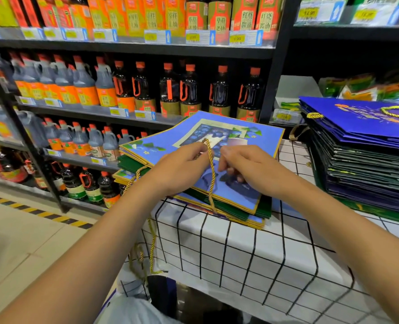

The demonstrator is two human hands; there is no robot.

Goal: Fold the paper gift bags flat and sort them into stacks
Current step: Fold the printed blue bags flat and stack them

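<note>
lying flat on one stack on the checked tabletop (240, 249), the top gift bag (231, 141) is blue with a gold edge. left hand (182, 169) pinches its gold cord handle (211, 174); right hand (247, 167) presses curled fingers on it. two stacks in all; the second stack (362, 155) is dark blue.

A tall black metal shelving unit (273, 66) fills the back — its rows carry dark sauce bottles with orange caps (189, 90) and yellow price labels (150, 37). The pale tiled floor (18, 242) has a yellow-and-black striped tape line (42, 213). In front lies a white cloth with black grid lines (240, 253).
</note>
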